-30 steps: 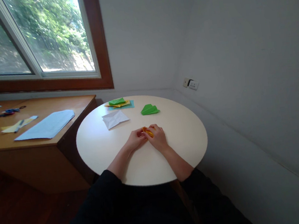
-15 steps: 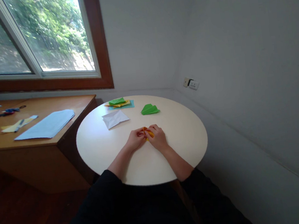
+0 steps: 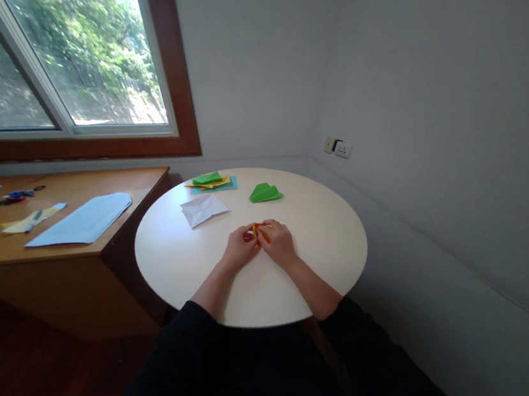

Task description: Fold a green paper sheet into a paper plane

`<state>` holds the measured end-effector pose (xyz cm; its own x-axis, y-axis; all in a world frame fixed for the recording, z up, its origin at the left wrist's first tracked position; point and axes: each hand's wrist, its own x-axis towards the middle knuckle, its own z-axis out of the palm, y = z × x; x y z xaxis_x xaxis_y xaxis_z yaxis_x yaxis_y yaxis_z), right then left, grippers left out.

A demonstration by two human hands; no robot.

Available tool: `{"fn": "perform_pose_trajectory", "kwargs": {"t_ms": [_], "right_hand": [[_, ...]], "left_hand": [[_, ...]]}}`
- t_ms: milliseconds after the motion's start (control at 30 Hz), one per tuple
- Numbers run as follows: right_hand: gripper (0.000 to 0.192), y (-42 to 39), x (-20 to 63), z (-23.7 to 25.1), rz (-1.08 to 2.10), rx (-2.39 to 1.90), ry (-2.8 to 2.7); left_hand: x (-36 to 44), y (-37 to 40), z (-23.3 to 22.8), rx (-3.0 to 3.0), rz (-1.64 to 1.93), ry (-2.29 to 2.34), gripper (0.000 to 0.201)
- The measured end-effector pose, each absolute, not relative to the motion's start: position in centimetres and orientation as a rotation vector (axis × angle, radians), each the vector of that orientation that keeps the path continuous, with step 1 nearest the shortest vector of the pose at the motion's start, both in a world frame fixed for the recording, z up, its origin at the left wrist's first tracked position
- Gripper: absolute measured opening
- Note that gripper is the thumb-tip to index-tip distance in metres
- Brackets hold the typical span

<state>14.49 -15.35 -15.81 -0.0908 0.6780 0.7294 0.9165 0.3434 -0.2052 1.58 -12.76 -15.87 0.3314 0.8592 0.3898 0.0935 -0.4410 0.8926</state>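
Over the middle of the round white table (image 3: pixel 176 260), both hands grip a small piece of folded orange-yellow paper (image 3: pixel 255 228). My left hand (image 3: pixel 240 244) pinches its left side, and my right hand (image 3: pixel 278 242) has its fingers closed around the right side. Most of the paper is hidden behind the fingers, so its folded shape cannot be made out. Beyond the hands lies a folded green paper (image 3: pixel 264 192). A creased white paper (image 3: pixel 203 210) rests farther left.
At the table's back left, green folded paper (image 3: pixel 207 179) lies on yellow and blue sheets. A brown desk (image 3: pixel 75 186) to the left holds a stack of white paper (image 3: pixel 85 221), a pen (image 3: pixel 33 221) on yellow paper, and scissors (image 3: pixel 20 194). A wall with a socket (image 3: pixel 343 149) borders the right.
The fingers of my right hand have shifted slightly on the orange-yellow paper, and its visible part has changed a little. Everything else on the table stays where it was.
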Motion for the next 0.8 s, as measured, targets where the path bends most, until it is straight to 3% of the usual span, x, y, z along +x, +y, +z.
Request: {"fn": "perform_pose_trajectory", "kwargs": {"t_ms": [433, 800], "right_hand": [[0.02, -15.19, 14.9, -16.18, -0.255, -1.401, -1.794], [0.017, -14.47, 15.28, -16.5, 0.194, -1.217, -1.557]], "left_hand": [[1.71, -12.19, -16.5, 1.819, 1.257, 1.024, 0.033], [1.41, -12.2, -16.55, 1.869, 1.288, 1.031, 0.031]]}}
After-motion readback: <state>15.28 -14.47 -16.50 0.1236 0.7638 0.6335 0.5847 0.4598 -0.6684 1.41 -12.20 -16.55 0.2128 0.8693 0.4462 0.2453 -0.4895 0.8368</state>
